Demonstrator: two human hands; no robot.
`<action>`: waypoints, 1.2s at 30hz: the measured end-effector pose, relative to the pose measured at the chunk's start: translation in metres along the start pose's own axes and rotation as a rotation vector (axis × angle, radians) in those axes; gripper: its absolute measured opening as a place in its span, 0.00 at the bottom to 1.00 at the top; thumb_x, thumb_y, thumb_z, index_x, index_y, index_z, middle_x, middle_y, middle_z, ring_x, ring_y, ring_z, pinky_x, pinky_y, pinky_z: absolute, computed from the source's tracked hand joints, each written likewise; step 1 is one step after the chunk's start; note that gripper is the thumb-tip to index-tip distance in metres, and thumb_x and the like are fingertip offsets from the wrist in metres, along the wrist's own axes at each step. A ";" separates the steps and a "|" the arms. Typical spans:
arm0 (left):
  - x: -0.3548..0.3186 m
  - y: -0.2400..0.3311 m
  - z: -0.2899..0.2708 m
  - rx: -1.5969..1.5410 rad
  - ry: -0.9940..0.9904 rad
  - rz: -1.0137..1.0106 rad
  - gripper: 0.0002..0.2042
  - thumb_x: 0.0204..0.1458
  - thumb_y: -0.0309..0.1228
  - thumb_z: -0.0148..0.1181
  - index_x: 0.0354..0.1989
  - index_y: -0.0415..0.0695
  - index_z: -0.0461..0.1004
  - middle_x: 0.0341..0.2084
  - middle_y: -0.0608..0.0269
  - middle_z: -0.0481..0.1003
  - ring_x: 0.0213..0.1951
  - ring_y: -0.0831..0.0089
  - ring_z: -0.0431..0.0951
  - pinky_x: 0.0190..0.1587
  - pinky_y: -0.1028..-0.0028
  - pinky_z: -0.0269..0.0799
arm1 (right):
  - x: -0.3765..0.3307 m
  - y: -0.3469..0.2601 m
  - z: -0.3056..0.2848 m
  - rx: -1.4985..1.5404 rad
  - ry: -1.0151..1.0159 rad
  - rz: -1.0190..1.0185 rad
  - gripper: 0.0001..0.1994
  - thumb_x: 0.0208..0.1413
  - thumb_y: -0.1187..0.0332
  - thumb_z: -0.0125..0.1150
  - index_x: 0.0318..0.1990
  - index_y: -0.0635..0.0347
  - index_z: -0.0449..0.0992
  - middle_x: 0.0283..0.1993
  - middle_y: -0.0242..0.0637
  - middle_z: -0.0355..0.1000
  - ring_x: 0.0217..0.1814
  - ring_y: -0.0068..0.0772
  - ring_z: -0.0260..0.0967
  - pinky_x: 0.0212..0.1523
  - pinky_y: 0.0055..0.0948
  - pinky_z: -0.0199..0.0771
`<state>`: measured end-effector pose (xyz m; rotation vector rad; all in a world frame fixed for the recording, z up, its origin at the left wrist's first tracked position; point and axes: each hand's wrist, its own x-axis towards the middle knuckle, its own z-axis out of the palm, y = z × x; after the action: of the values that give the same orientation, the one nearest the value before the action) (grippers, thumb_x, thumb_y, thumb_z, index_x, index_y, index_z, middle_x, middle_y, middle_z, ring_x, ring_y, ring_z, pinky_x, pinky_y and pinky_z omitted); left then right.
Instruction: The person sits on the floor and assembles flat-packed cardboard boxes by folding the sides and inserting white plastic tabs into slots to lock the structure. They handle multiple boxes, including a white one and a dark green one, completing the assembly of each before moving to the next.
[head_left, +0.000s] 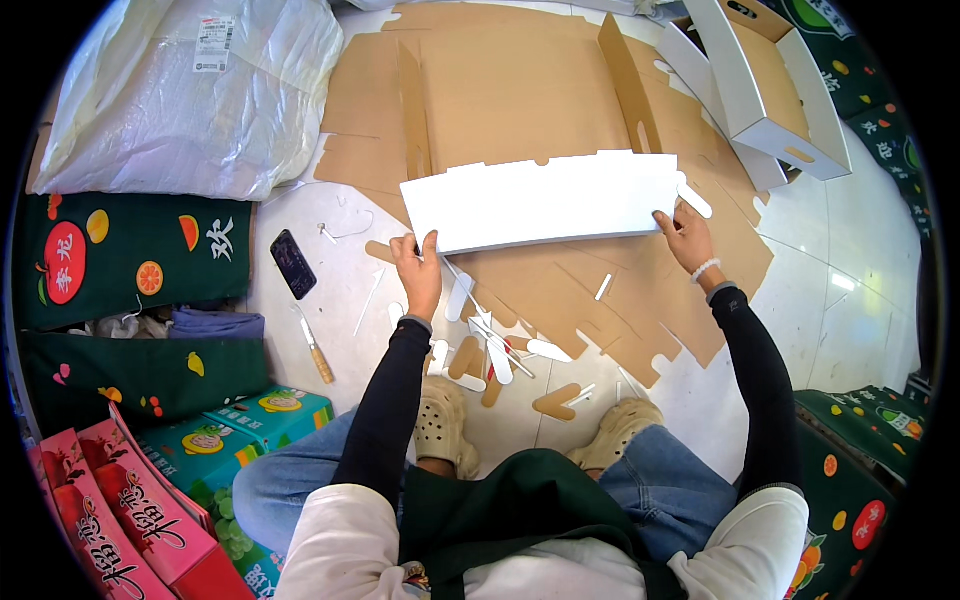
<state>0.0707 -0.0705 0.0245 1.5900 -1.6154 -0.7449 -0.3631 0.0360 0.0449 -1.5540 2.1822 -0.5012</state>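
A flat brown cardboard blank (515, 90) lies on the floor before me, with its two side flaps folded up. At its near edge a long white cardboard panel (545, 203) is raised, with notches along its far edge. My left hand (418, 274) is closed on the panel's near left corner, thumb and fingers pinching it. The right end is gripped by my right hand (688, 238), which wears a beaded bracelet. The fingers beneath the panel are partly hidden. Cut-off cardboard scraps (465, 358) lie between my feet and the blank.
A black phone (293, 265) and a wooden-handled knife (314, 345) lie on the tiles to the left. White boxes (775, 90) stand at the far right. A large plastic-wrapped bundle (190, 120) sits far left, with pink cartons (150, 500) at near left.
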 end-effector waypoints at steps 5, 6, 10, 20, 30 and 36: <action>0.010 0.038 0.003 0.251 0.060 0.245 0.29 0.53 0.27 0.57 0.64 0.48 0.58 0.60 0.50 0.54 0.59 0.50 0.59 0.63 0.59 0.53 | -0.002 -0.046 -0.026 -0.025 0.077 0.015 0.33 0.55 0.59 0.62 0.65 0.54 0.55 0.58 0.40 0.63 0.51 0.44 0.68 0.48 0.36 0.70; 0.010 0.040 0.002 0.579 -0.077 0.282 0.32 0.53 0.27 0.54 0.68 0.46 0.52 0.67 0.48 0.48 0.67 0.48 0.47 0.68 0.54 0.40 | 0.000 -0.048 -0.029 -0.131 0.086 -0.067 0.38 0.54 0.58 0.62 0.69 0.50 0.48 0.65 0.39 0.59 0.58 0.44 0.66 0.54 0.37 0.69; 0.008 0.050 0.011 0.688 -0.242 0.466 0.39 0.52 0.47 0.56 0.65 0.33 0.52 0.67 0.43 0.49 0.69 0.49 0.43 0.69 0.52 0.35 | 0.009 -0.052 -0.029 -0.771 0.043 -0.439 0.42 0.51 0.49 0.62 0.69 0.46 0.48 0.74 0.35 0.41 0.74 0.40 0.41 0.71 0.41 0.45; 0.048 0.052 0.026 0.733 -0.949 0.366 0.33 0.44 0.36 0.63 0.59 0.35 0.61 0.53 0.40 0.67 0.56 0.49 0.67 0.57 0.60 0.65 | 0.038 -0.067 0.003 -0.450 -0.618 -0.317 0.31 0.51 0.61 0.63 0.62 0.56 0.61 0.60 0.47 0.64 0.60 0.50 0.63 0.63 0.43 0.59; -0.001 0.016 0.013 0.714 -0.792 0.608 0.33 0.42 0.24 0.57 0.61 0.31 0.57 0.59 0.36 0.58 0.62 0.45 0.58 0.64 0.55 0.55 | -0.007 -0.059 0.025 -0.383 -0.477 -0.418 0.35 0.44 0.73 0.59 0.64 0.63 0.56 0.67 0.52 0.52 0.69 0.52 0.49 0.69 0.44 0.48; -0.038 0.039 0.006 0.639 -0.759 0.456 0.41 0.45 0.40 0.65 0.64 0.33 0.52 0.63 0.38 0.50 0.67 0.47 0.47 0.66 0.56 0.47 | -0.052 -0.075 0.037 -0.528 -0.415 -0.335 0.55 0.38 0.41 0.69 0.66 0.71 0.49 0.70 0.53 0.44 0.74 0.52 0.37 0.70 0.47 0.43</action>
<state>0.0425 -0.0311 0.0488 1.2884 -2.8750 -0.6456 -0.2684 0.0601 0.0587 -2.0853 1.8165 0.3228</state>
